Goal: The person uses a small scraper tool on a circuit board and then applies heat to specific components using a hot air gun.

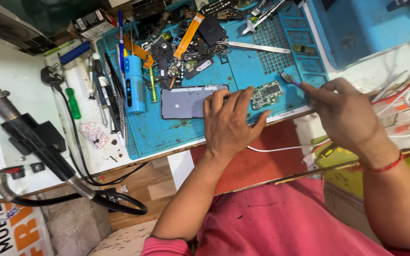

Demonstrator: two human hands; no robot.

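- Pinning a green circuit board point(267, 94) flat on the blue work mat point(243, 76): left hand point(228, 123) lies spread, fingers extended, not curled, fingertips pressing the board's left end, probably to stop it sliding
- Right hand point(345, 114) pinches a small brush point(291, 79) between thumb and fingers; bristle head hovers just beside the board's upper right corner
- Board sits near the mat's front edge, long axis running left-right, slightly tilted up toward the right
- Phone body point(188, 102) lies just left of the board, partly under the left fingers, long axis likewise left-right
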